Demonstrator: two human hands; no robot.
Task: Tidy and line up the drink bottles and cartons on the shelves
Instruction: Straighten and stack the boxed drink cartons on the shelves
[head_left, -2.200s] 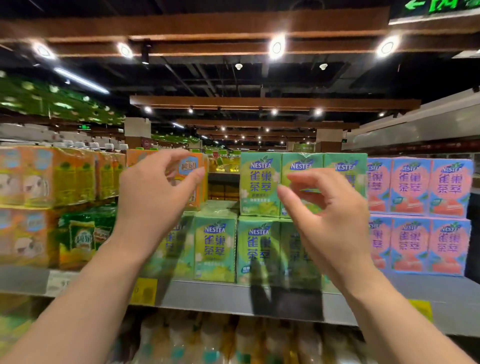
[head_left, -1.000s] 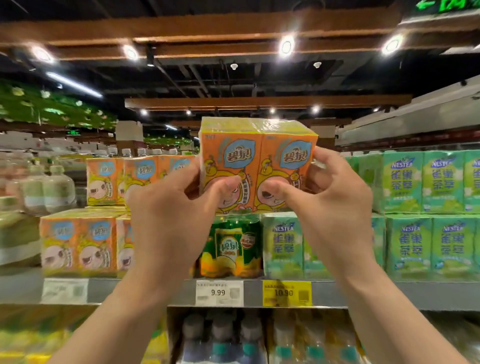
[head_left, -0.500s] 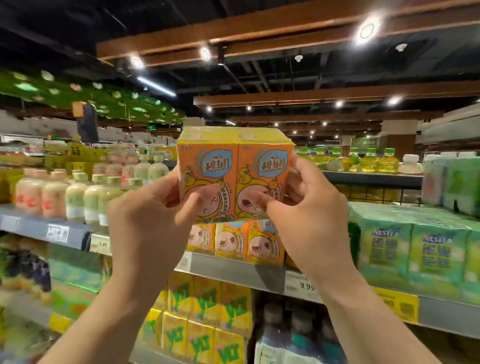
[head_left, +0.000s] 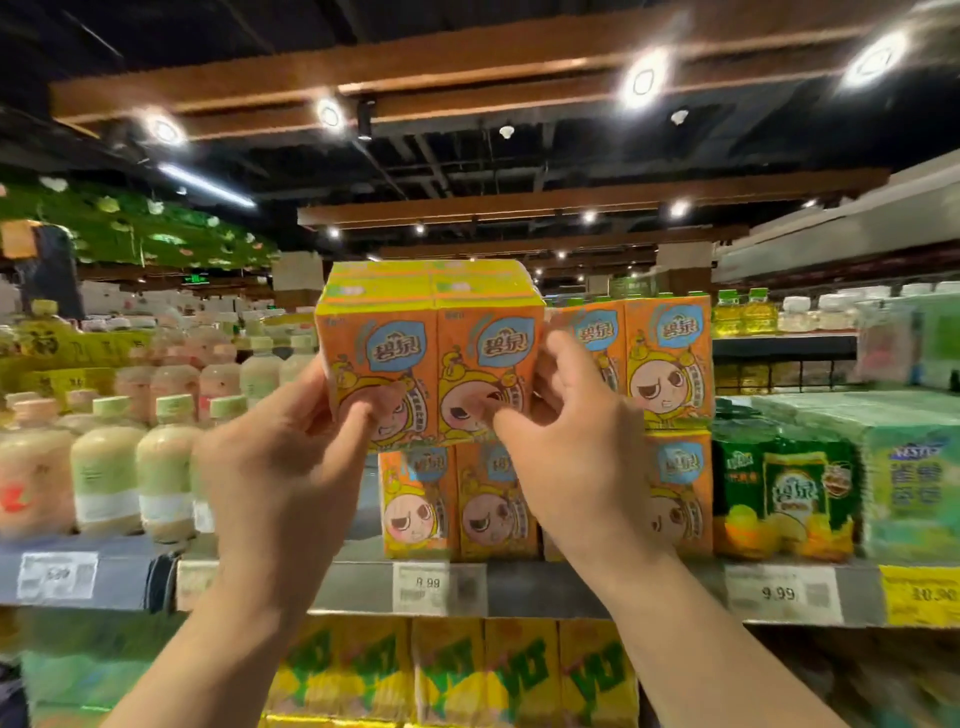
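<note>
At the centre of the frame an orange carton pack, shrink-wrapped with a yellow top, is held up in front of the shelf by both hands. The left hand is curled round the pack's lower left side, thumb pressed on the front face, fingers hidden behind it. The right hand is wrapped round the lower right side, thumb pinched onto the front, fingers bent along the pack's right edge. The pack is kept upright, level with the upper row of matching orange cartons stacked just right of it, and above the lower row of orange cartons standing on the shelf. Whether the pack is touching that lower row cannot be told. At the left of the frame pale drink bottles are lined up, blurred. At the right, green cartons are seen beside the orange ones. Price tags are fixed along the shelf edge. At the bottom centre yellow cartons are stacked on the shelf below.
</note>
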